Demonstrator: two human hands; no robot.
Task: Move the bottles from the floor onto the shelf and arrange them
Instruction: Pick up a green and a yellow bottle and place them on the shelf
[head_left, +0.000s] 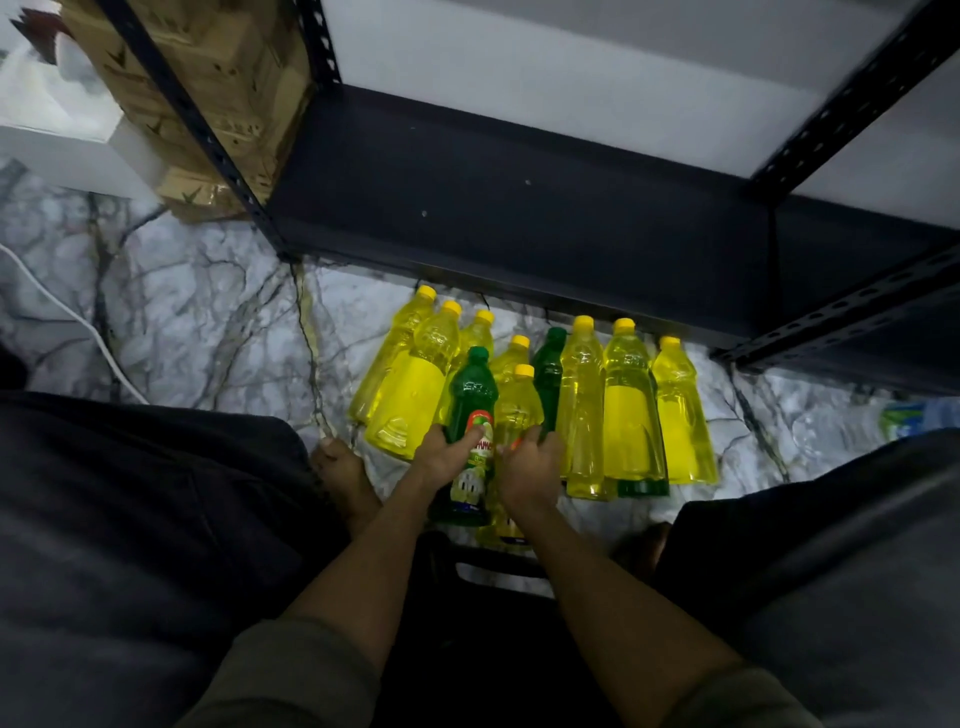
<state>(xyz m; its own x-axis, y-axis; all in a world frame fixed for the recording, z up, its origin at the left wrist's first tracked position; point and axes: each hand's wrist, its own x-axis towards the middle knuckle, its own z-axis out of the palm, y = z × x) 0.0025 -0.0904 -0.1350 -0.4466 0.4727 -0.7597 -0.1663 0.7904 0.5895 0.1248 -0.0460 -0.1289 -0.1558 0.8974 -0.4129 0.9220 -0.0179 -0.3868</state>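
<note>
Head view, looking down past dark trouser legs: both forearms reach to a cluster of bottles standing on the marbled floor, just in front of the black shelf. The left hand is wrapped round the lower body of a green bottle, thumb across its label, fingers curled behind it. The right hand is curled round the yellow bottle just beside it; its knuckles face the camera, so the fingertips are hidden, but the grip looks closed on that bottle. The two held bottles touch each other. To the left of the left hand stand several more yellow bottles, packed tight and leaning against one another. To the right of the right hand are a second green bottle and a row of tall yellow bottles, some right against the right hand's fingers. Nothing stands on the bottom shelf board beyond the hands, so no bottle has been moved yet, as far as this view shows. The chief risk, I judge, is crowding: lifting either held bottle straight up could drag or tip a neighbour, and one fall could topple the row. Both grips sit low on the bodies, so the bottles may swing top-heavy and knock the shelf's front lip or the slotted upright on the way in. A white cable lies well off to the left.
</note>
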